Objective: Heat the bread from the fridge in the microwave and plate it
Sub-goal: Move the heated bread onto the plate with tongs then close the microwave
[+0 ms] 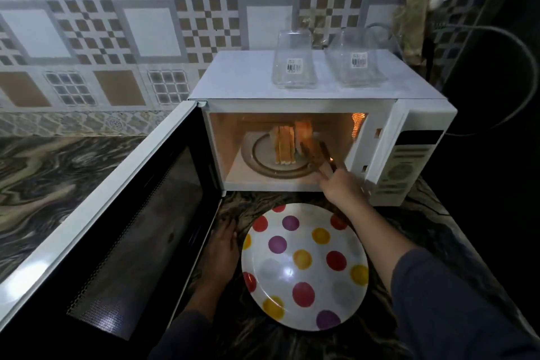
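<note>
Sleeves frame the polka-dot plate (304,267), which lies bare on the dark marbled tabletop (423,231) in front of the microwave (321,137). The left hand (223,245) rests flat and open on the tabletop beside the plate's left rim, under the swung-open door (111,228). The right hand (340,187) reaches into the lit cavity, closed around wooden tongs (317,156) whose tips touch the bread slices (289,140) standing upright on the turntable (263,159). Two clear glass containers (295,62) sit on top.
</note>
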